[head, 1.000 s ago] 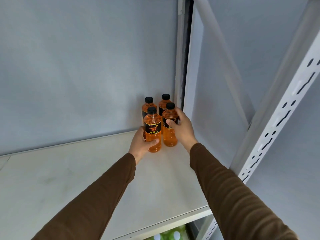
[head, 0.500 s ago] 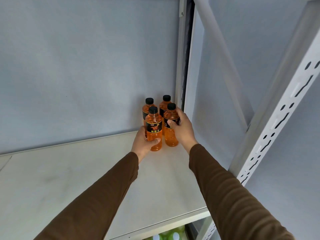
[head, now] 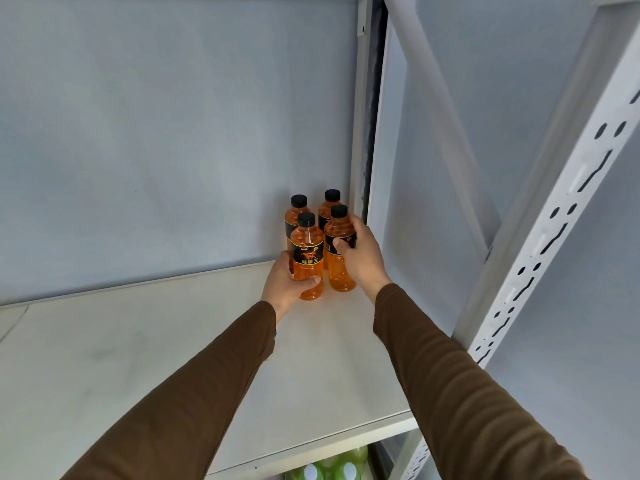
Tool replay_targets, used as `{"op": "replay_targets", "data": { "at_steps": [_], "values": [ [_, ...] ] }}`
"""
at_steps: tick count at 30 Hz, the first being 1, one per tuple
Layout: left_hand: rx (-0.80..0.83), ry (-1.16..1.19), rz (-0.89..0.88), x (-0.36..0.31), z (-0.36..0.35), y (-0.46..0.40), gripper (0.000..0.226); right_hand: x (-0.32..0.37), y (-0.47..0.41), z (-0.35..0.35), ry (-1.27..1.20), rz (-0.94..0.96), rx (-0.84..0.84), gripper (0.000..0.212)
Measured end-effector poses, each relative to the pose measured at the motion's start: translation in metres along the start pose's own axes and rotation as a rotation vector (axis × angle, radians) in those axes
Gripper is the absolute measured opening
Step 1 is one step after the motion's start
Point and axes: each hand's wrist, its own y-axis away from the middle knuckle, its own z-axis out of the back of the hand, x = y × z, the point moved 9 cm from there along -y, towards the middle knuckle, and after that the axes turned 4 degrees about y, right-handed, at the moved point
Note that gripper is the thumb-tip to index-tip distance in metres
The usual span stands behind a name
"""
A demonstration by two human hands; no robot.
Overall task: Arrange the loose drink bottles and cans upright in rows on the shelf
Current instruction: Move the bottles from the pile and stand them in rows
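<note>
Left hand wrapped round front-left orange bottle; right hand gripping front-right bottle. Both upright in shelf back-right corner (two more bottles behind).

The bottle in my left grip has a black label with three orange Chinese characters, 能量王, under a horse figure; small print above is too blurred to read.
</note>
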Motion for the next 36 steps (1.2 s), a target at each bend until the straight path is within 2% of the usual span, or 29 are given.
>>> {"op": "replay_targets", "data": {
  "at_steps": [5,11,16,18,24,36],
  "values": [
    [-0.013,-0.162,-0.010,-0.002,0.009,0.010,0.064,0.003,0.002,0.002,0.003,-0.013,-0.008,0.060],
    [-0.004,-0.665,-0.067,-0.008,0.035,0.034,0.068,0.021,0.012,0.015,0.061,0.019,-0.107,0.055],
    [-0.022,-0.911,-0.165,-0.014,0.069,0.060,0.063,0.067,0.045,0.026,0.180,0.273,-0.295,0.042],
    [-0.047,-0.965,-0.201,-0.017,0.086,0.073,0.061,0.088,0.064,0.020,0.211,0.378,-0.313,0.035],
    [-0.116,-1.034,-0.197,-0.011,0.155,0.125,0.060,0.130,0.116,-0.046,0.275,0.505,-0.128,0.030],
    [-0.191,-1.053,-0.161,0.024,0.340,0.255,0.061,0.210,0.240,-0.235,0.292,0.482,0.130,0.033]
  ]
}}
